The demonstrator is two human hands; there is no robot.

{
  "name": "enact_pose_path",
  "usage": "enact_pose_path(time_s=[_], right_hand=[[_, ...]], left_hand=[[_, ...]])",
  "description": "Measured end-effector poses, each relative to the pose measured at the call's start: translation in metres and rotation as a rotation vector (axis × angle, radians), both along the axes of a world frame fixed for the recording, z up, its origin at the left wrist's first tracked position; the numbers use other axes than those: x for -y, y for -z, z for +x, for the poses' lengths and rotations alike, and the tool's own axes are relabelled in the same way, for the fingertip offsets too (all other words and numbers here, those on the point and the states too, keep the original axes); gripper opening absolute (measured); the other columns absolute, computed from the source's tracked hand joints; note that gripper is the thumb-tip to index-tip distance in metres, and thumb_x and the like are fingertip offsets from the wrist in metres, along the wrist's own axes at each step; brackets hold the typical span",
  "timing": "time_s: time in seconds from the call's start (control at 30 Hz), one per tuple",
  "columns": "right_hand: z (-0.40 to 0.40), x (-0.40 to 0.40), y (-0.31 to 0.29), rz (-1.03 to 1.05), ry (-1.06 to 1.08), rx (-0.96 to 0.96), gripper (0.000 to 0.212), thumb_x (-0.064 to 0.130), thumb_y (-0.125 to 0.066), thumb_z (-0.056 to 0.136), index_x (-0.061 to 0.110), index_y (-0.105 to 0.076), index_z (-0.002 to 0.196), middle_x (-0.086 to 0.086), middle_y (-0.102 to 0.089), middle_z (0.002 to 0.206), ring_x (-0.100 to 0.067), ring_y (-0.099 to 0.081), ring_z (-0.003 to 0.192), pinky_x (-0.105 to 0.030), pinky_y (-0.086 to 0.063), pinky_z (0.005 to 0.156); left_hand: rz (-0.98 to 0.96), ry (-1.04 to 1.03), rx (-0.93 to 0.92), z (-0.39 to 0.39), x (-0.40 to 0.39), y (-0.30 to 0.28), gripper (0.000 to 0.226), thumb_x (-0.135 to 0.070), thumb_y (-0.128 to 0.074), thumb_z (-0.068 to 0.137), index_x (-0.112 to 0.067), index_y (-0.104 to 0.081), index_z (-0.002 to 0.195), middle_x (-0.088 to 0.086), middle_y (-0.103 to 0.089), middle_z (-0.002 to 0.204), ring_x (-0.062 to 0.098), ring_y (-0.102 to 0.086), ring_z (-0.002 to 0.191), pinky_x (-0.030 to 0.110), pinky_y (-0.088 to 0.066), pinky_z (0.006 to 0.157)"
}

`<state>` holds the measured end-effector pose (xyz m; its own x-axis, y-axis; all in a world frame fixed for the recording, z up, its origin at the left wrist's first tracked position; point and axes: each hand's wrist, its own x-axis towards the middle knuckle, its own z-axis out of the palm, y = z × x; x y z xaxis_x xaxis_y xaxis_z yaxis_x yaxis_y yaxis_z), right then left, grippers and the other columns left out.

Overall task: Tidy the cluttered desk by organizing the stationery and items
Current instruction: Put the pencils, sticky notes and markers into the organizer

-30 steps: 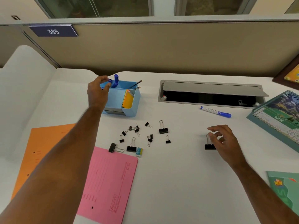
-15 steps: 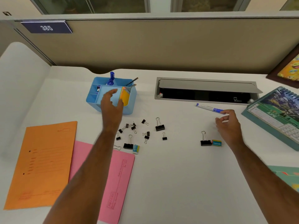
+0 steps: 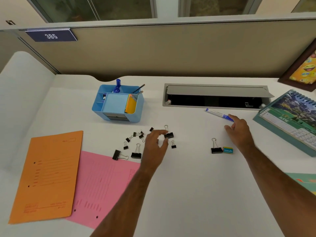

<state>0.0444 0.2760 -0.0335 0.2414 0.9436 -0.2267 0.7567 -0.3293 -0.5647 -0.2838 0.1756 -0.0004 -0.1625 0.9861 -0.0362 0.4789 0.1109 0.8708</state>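
Note:
A blue desk organizer (image 3: 136,110) stands at the back left with pens, pencils and orange sticky notes in it. Several black binder clips (image 3: 136,153) lie scattered in front of it. My left hand (image 3: 154,144) hovers over them, fingers loosely curled, fingertips next to a larger clip (image 3: 169,134); it holds nothing that I can see. My right hand (image 3: 239,132) reaches toward a blue-capped white marker (image 3: 218,114), its fingertips touching the cap end. Another binder clip (image 3: 215,148) and a small eraser (image 3: 228,150) lie just left of that hand.
An orange folder (image 3: 49,175) overlaps a pink folder (image 3: 102,187) at the front left. An open grey cable tray (image 3: 215,97) is set into the desk at the back. A desk calendar (image 3: 290,118) stands at the right, a framed picture (image 3: 306,69) behind it.
My left hand came back from the organizer and moved right over the scattered clips. My right hand left the single clip and moved up to the marker's cap.

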Motion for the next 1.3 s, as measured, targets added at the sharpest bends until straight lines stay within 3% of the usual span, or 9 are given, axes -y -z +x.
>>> enact_pose_path(time_s=[0.3, 0.53, 0.6, 0.73, 0.83, 0.9, 1.0, 1.17, 1.3], right_hand=[[0.007, 0.020, 0.002, 0.048, -0.060, 0.068, 0.013, 0.025, -0.059, 0.101, 0.016, -0.059, 0.111, -0.010, -0.063, 0.099, -0.025, -0.057, 0.085, -0.032, -0.041, 0.070], [0.005, 0.038, -0.008, 0.030, -0.189, 0.205, 0.017, 0.036, -0.048, 0.105, 0.026, -0.056, 0.116, 0.000, -0.063, 0.109, -0.020, -0.060, 0.083, -0.039, -0.054, 0.071], [-0.003, 0.048, -0.014, 0.055, -0.219, 0.197, 0.016, 0.037, -0.047, 0.105, 0.030, -0.056, 0.115, 0.004, -0.061, 0.109, -0.020, -0.060, 0.082, -0.037, -0.051, 0.071], [-0.029, 0.064, -0.025, 0.082, -0.315, 0.127, 0.012, 0.042, -0.046, 0.105, 0.038, -0.054, 0.112, 0.013, -0.058, 0.102, -0.011, -0.060, 0.073, -0.033, -0.051, 0.069], [-0.052, 0.070, -0.032, 0.102, -0.414, 0.106, 0.012, 0.044, -0.046, 0.104, 0.040, -0.053, 0.112, 0.015, -0.057, 0.100, -0.008, -0.060, 0.074, -0.031, -0.056, 0.072], [-0.065, 0.072, -0.036, 0.127, -0.483, 0.139, 0.013, 0.046, -0.047, 0.103, 0.040, -0.054, 0.113, 0.014, -0.057, 0.102, -0.008, -0.059, 0.077, -0.031, -0.056, 0.071], [-0.079, 0.072, -0.038, 0.161, -0.606, 0.205, 0.014, 0.040, -0.053, 0.103, 0.036, -0.059, 0.114, 0.010, -0.057, 0.099, -0.011, -0.057, 0.073, -0.032, -0.055, 0.066], [-0.088, 0.072, -0.031, 0.238, -0.686, 0.232, 0.027, 0.027, -0.072, 0.094, 0.034, -0.066, 0.119, 0.007, -0.062, 0.095, -0.015, -0.063, 0.066, -0.029, -0.052, 0.056], [-0.099, 0.063, -0.037, 0.149, -0.605, 0.095, 0.048, 0.028, -0.055, 0.104, 0.030, -0.045, 0.150, 0.002, -0.061, 0.112, -0.016, -0.061, 0.083, -0.029, -0.053, 0.072]], left_hand=[[-0.135, 0.061, 0.081, 0.027, 0.028, 0.016, 0.025, -0.012, -0.069, 0.096, -0.027, -0.068, 0.116, -0.020, -0.067, 0.117, 0.007, -0.060, 0.117, 0.025, -0.052, 0.093], [-0.116, 0.093, 0.093, 0.031, 0.022, 0.004, 0.026, -0.014, -0.069, 0.097, -0.031, -0.066, 0.117, -0.019, -0.067, 0.115, 0.005, -0.061, 0.113, 0.019, -0.051, 0.089], [-0.086, 0.101, 0.070, 0.032, 0.017, -0.002, 0.026, -0.015, -0.068, 0.097, -0.028, -0.067, 0.120, -0.019, -0.065, 0.119, 0.002, -0.058, 0.115, 0.014, -0.048, 0.091], [0.045, 0.168, -0.130, 0.039, 0.006, -0.011, 0.030, -0.025, -0.067, 0.099, -0.029, -0.065, 0.129, -0.016, -0.063, 0.130, 0.001, -0.048, 0.126, 0.008, -0.034, 0.105], [0.126, 0.288, -0.340, 0.045, -0.004, -0.012, 0.036, -0.036, -0.065, 0.100, -0.026, -0.065, 0.135, -0.009, -0.066, 0.133, 0.011, -0.050, 0.129, 0.027, -0.033, 0.111], [0.125, 0.357, -0.459, 0.048, -0.008, -0.016, 0.035, -0.036, -0.063, 0.100, -0.021, -0.069, 0.131, 0.000, -0.073, 0.121, 0.021, -0.059, 0.116, 0.039, -0.039, 0.103], [0.070, 0.423, -0.517, 0.046, -0.012, -0.019, 0.029, -0.031, -0.064, 0.102, -0.015, -0.075, 0.124, 0.009, -0.078, 0.099, 0.027, -0.068, 0.090, 0.038, -0.047, 0.088], [-0.158, 0.452, -0.415, 0.032, -0.011, -0.017, 0.042, -0.033, -0.066, 0.101, -0.020, -0.063, 0.141, 0.006, -0.073, 0.125, 0.020, -0.067, 0.107, 0.026, -0.048, 0.090], [-0.213, 0.394, -0.390, 0.017, -0.009, -0.027, 0.048, -0.029, -0.066, 0.100, -0.029, -0.052, 0.146, 0.002, -0.071, 0.125, 0.019, -0.069, 0.100, 0.035, -0.057, 0.090]])
